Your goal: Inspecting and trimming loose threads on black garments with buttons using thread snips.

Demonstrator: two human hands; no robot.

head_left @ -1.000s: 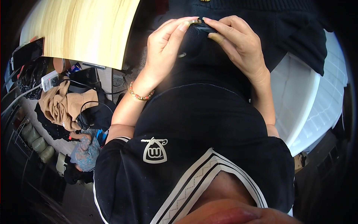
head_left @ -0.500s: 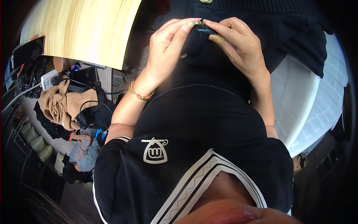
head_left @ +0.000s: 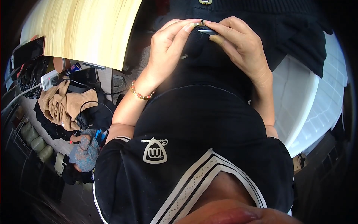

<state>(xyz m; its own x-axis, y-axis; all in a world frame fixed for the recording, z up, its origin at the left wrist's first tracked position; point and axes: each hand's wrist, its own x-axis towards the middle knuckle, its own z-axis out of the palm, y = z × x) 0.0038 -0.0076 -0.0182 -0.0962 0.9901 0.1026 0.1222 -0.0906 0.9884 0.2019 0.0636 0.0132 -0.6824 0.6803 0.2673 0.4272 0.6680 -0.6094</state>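
My left hand [head_left: 169,44] and my right hand [head_left: 238,44] meet at the top of the view over a black garment [head_left: 294,33] spread across my lap. Both pinch a small metal button or ring [head_left: 200,24] between their fingertips, with a thin needle-like piece [head_left: 207,30] under my right thumb. A bead bracelet [head_left: 141,93] circles my left wrist. Another metal button [head_left: 204,2] shows on the garment's top edge. My own black shirt [head_left: 194,149] fills the lower middle.
A light wooden tabletop [head_left: 85,30] lies at upper left with a dark phone [head_left: 28,50] on its edge. Below it are tan cloth [head_left: 59,106], cables, a white power strip [head_left: 49,79] and a person on the floor [head_left: 82,153]. A white surface [head_left: 309,104] sits at right.
Both hands have shifted very slightly upward while keeping their pinch on the small metal piece; otherwise nothing has moved.
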